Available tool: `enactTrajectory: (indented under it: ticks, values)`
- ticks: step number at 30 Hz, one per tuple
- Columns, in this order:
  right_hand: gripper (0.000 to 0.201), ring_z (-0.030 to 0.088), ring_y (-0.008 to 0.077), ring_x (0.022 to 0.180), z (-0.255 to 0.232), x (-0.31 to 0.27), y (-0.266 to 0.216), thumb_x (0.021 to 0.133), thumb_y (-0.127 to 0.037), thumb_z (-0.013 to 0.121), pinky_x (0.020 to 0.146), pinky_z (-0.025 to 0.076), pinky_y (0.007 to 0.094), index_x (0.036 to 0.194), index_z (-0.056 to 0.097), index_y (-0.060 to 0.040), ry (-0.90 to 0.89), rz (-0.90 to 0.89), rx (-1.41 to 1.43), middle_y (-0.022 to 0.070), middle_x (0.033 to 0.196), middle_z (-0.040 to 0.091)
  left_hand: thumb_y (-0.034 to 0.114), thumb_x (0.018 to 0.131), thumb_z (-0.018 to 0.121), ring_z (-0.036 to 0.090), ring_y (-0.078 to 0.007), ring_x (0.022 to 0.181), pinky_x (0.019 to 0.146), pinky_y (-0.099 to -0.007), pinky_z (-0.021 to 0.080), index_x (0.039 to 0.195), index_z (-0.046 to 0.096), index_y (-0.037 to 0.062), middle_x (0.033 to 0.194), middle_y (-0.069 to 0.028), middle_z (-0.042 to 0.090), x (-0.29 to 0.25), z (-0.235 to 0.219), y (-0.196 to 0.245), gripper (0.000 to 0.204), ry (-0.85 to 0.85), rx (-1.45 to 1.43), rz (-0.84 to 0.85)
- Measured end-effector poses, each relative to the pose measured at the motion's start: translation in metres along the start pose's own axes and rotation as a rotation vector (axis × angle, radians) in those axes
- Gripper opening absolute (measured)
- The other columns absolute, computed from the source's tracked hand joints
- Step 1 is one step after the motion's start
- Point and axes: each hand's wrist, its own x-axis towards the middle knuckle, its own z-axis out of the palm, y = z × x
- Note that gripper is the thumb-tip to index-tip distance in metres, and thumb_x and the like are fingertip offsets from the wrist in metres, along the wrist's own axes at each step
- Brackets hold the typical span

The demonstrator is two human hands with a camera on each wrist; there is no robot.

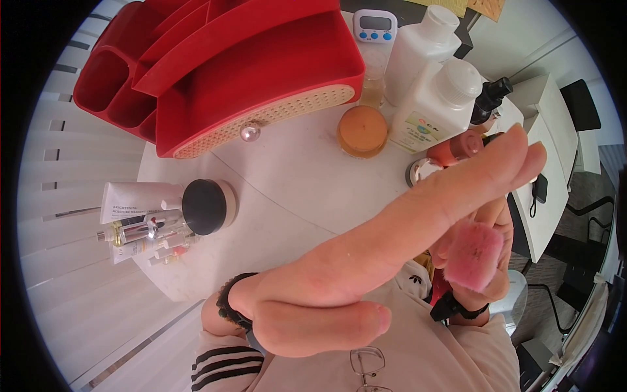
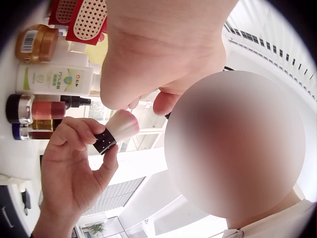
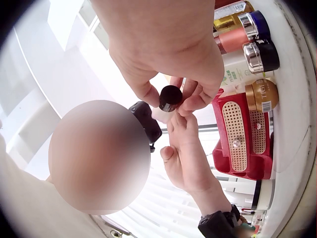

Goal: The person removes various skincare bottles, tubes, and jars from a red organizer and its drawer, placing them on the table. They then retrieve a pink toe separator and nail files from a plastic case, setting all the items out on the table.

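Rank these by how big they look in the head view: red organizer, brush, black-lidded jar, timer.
1. Red organizer, clearly largest
2. Brush and black-lidded jar: too alike to rank
3. Timer, smallest

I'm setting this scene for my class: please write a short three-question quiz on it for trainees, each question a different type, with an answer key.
1. Multiple choice. Which hand grips the brush?
A) left
B) right
C) neither

2. True or false. The jar with the black lid stands inside the red organizer.

3. Fill the gap. In the head view, the digital timer has round ____ buttons.

Key:
1. B. The right hand pinches its dark handle.
2. False. It stands on the white table.
3. Blue.
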Motion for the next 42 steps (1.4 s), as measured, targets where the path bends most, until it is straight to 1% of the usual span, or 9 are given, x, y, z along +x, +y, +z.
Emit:
enactTrajectory:
  ticks: [11, 13, 19, 29, 32, 34, 35, 37, 42]
  values:
    - [0.04, 0.068, 0.0224, 0.091, -0.006, 0.0, 0.013, 0.076, -0.014, 0.08, 0.083, 0.057, 0.035, 0.103, 0.052, -0.0057, 0.001, -0.033, 0.074, 0.0143, 0.095, 0.066, 0.01, 0.077, 0.049, 0.047, -0.0272, 0.107, 0.106, -0.0414, 0.04, 0.153, -0.012, -0.021, 0.129, -0.0211, 0.044, -0.002, -0.001, -0.003, 0.102, -0.059, 0.16, 0.1]
    - [0.042, 0.068, 0.0215, 0.087, -0.01, 0.001, 0.014, 0.075, -0.014, 0.081, 0.081, 0.058, 0.0346, 0.103, 0.052, -0.0055, -0.06, -0.066, 0.085, 0.0141, 0.094, 0.065, 0.013, 0.08, 0.048, 0.046, -0.0257, 0.106, 0.101, -0.0382, 0.041, 0.156, -0.012, -0.0158, 0.131, -0.0182, 0.042, -0.001, 0.019, 0.01, 0.101, 0.173, -0.269, -0.129]
    - [0.043, 0.065, 0.0191, 0.082, -0.008, 0.002, 0.012, 0.074, -0.014, 0.082, 0.074, 0.056, 0.0324, 0.103, 0.051, -0.0055, -0.062, -0.087, 0.096, 0.0136, 0.093, 0.063, 0.045, 0.101, 0.046, 0.046, -0.0224, 0.101, 0.093, -0.0336, 0.042, 0.16, -0.002, -0.0121, 0.131, -0.0141, 0.041, -0.005, 0.036, 0.001, 0.095, 0.333, -0.357, -0.154]
    - [0.042, 0.067, 0.0218, 0.089, -0.004, -0.005, 0.0, 0.074, -0.012, 0.08, 0.082, 0.054, 0.036, 0.104, 0.051, -0.0057, 0.064, -0.019, 0.003, 0.0145, 0.096, 0.066, 0.045, 0.102, 0.047, 0.053, -0.0254, 0.107, 0.094, -0.0394, 0.046, 0.157, 0.014, -0.0169, 0.13, -0.0185, 0.052, -0.013, 0.03, -0.009, 0.09, 0.366, -0.213, -0.115]
    - [0.042, 0.067, 0.0231, 0.096, -0.013, -0.007, 0.005, 0.075, -0.009, 0.081, 0.088, 0.051, 0.037, 0.105, 0.052, -0.005, 0.019, -0.005, 0.015, 0.0163, 0.102, 0.068, 0.04, 0.097, 0.063, 0.056, -0.0263, 0.124, 0.097, -0.0412, 0.049, 0.155, 0.033, -0.0082, 0.158, -0.0298, 0.039, -0.011, 0.022, 0.019, 0.082, 0.222, 0.233, -0.358]
    - [0.042, 0.066, 0.0225, 0.101, -0.019, -0.008, 0.007, 0.075, -0.004, 0.081, 0.091, 0.05, 0.0352, 0.105, 0.052, -0.0041, -0.05, 0.003, 0.024, 0.0173, 0.105, 0.068, 0.009, 0.079, 0.082, 0.065, -0.0221, 0.101, 0.081, -0.0346, 0.053, 0.136, 0.059, -0.0061, 0.133, -0.0223, 0.062, -0.01, 0.024, 0.019, 0.063, 0.161, 0.742, -0.282]
    - [0.039, 0.065, 0.0223, 0.103, -0.021, -0.009, 0.006, 0.077, 0.003, 0.08, 0.094, 0.05, 0.036, 0.105, 0.055, -0.0025, -0.084, 0.049, 0.054, 0.0175, 0.109, 0.068, 0.009, 0.079, 0.082, 0.065, -0.0221, 0.101, 0.081, -0.0346, 0.053, 0.136, 0.059, -0.0061, 0.133, -0.0223, 0.062, -0.007, 0.028, 0.024, 0.063, 0.154, 0.731, -0.279]
    - [0.037, 0.066, 0.0218, 0.103, -0.021, -0.011, 0.006, 0.078, 0.005, 0.079, 0.094, 0.05, 0.0362, 0.106, 0.056, -0.0016, -0.091, 0.093, 0.007, 0.0173, 0.11, 0.068, -0.013, 0.064, 0.083, 0.068, -0.0226, 0.091, 0.077, -0.0316, 0.054, 0.116, 0.07, -0.0031, 0.11, -0.0156, 0.069, -0.002, 0.037, 0.037, 0.054, 0.223, 0.866, -0.519]
    - [0.028, 0.064, 0.0153, 0.095, -0.026, -0.016, 0.008, 0.085, 0.011, 0.072, 0.086, 0.052, 0.0297, 0.107, 0.06, -0.0009, 0.019, 0.13, -0.391, 0.0116, 0.109, 0.069, -0.011, 0.072, 0.078, 0.068, -0.0239, 0.086, 0.074, -0.0317, 0.054, 0.112, 0.07, -0.0008, 0.1, -0.0132, 0.07, -0.005, 0.037, 0.035, 0.042, 0.299, 1.154, -0.626]
